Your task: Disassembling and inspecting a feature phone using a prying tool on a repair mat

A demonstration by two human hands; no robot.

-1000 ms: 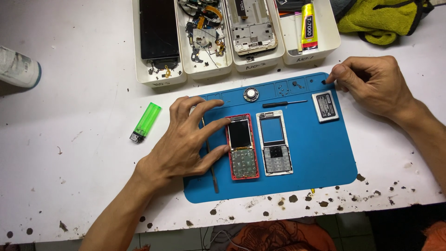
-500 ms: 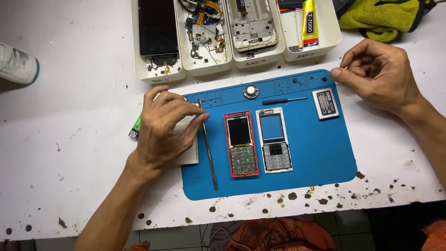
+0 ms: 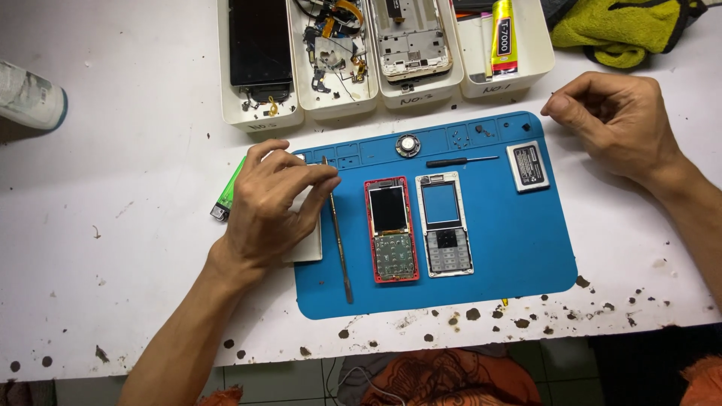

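Observation:
My left hand (image 3: 271, 207) lies over a pale flat cover (image 3: 310, 246) at the left edge of the blue mat (image 3: 511, 248), fingertips gripping its top edge. Just right of it lies a thin metal pry tool (image 3: 340, 237). On the mat sit a red phone body (image 3: 392, 229) with bare screen and circuit board, and a grey front panel (image 3: 445, 224) with keypad. My right hand (image 3: 620, 124) hovers over the white table beyond the mat's upper right corner, thumb and forefinger pinched; whether anything is between them I cannot tell.
A battery (image 3: 528, 166), a small screwdriver (image 3: 461, 161) and a round speaker (image 3: 408, 144) lie along the mat's top. Several white trays (image 3: 259, 120) of phone parts and a glue tube (image 3: 502, 34) stand behind. A green lighter (image 3: 228, 192), a yellow-green cloth (image 3: 617, 26) and a white cylinder (image 3: 30, 98) also lie here.
My left hand left the red phone and moved left onto the pale cover. My right hand lifted off the mat's upper right corner and drew back to the right with fingers pinched.

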